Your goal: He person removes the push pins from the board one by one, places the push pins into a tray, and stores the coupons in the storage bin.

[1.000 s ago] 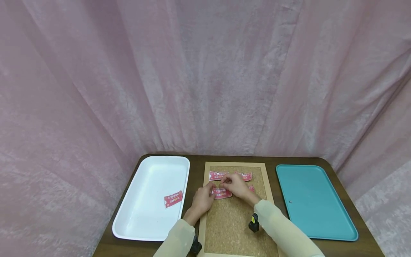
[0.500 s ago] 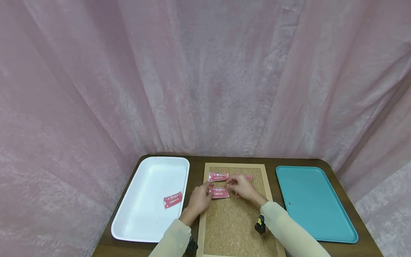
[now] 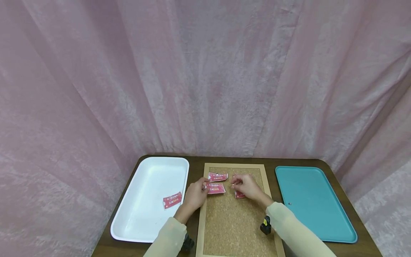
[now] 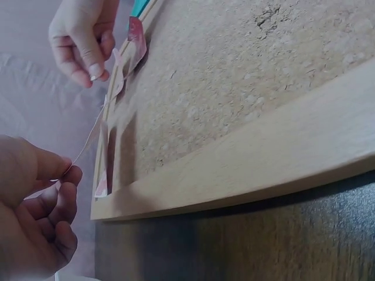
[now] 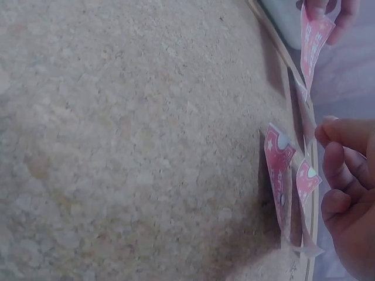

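Head view: left hand (image 3: 196, 194) is pinching red-and-white rectangular paper coupon (image 3: 216, 188) by its left end, above wood-framed brown cork board (image 3: 240, 228); right hand (image 3: 247, 186) is hovering over board, fingers curling, cannot tell whether gripping anything; matching coupons (image 3: 218, 177) are resting on board; white rectangular tray (image 3: 154, 178) and teal rectangular tray (image 3: 314, 203) are flanking it on dark wooden counter (image 3: 196, 167).
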The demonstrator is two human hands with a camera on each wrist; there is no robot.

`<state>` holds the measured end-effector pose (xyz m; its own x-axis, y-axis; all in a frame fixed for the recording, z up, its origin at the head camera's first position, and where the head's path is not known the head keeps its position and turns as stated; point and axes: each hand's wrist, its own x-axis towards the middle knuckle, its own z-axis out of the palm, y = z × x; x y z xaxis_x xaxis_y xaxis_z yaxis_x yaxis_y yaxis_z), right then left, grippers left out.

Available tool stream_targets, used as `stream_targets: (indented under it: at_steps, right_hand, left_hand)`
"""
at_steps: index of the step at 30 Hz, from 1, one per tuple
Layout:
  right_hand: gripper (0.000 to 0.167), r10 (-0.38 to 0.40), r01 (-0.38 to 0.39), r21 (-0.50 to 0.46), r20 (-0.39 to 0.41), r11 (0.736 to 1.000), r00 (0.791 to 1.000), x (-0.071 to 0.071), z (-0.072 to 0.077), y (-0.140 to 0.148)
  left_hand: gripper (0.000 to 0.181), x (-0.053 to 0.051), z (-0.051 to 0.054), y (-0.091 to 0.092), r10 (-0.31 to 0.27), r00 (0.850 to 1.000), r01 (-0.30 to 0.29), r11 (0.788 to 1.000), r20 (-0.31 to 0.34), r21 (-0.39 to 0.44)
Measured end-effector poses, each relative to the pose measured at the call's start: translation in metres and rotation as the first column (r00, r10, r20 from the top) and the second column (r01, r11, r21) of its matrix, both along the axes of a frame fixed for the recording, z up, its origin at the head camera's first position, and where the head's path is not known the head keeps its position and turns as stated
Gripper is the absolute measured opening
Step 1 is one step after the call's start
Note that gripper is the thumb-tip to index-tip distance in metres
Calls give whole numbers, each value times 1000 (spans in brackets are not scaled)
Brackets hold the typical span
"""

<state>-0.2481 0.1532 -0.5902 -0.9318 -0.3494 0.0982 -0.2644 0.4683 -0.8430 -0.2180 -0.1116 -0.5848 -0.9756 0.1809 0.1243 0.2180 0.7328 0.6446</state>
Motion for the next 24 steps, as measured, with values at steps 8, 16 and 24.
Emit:
stream_targets:
  at_steps: [8,16,24]
  right_hand:
    - [9,-41,41,15,6,999,999,1,1,8]
    - [11,-49,49,-3,28,999,998,4,5,14]
    - [8,-46,46,25,-12,999,999,4,4,21]
  left_hand:
    - [29,-2,8,-8,8,999,-6,999,-40,42]
    - [28,-2,14,-14,44,995,-37,996,-87,80]
    - [29,-2,19,-20,76,994,-69,994,-75,81]
